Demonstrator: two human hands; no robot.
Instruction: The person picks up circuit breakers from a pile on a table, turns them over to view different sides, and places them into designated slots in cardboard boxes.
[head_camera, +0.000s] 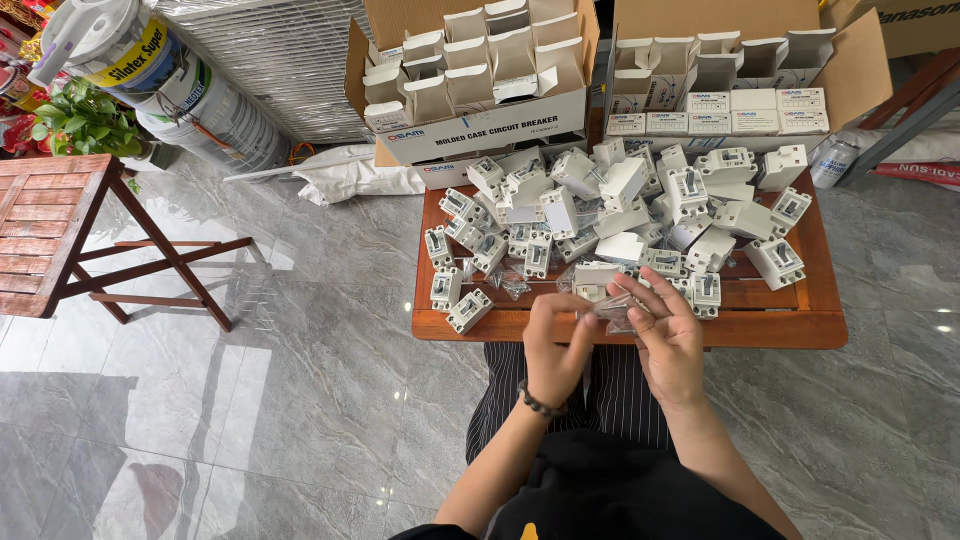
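My left hand (556, 345) and my right hand (668, 335) meet at the near edge of a low red-brown wooden table (790, 325). Together they pinch a small clear plastic bag (612, 310) between the fingertips. A beaded band circles my left wrist. Just beyond the hands lies a heap of white circuit breakers (610, 215) covering most of the tabletop. A few more small clear bags (513, 283) lie among the breakers at the near left.
Two open cardboard cartons stand at the table's far edge, the left carton (480, 135) and the right carton (850, 75), both filled with small white boxes. A wooden folding table (50, 230), a potted plant (85, 120) and paint buckets (190, 95) stand at the left on grey marble floor.
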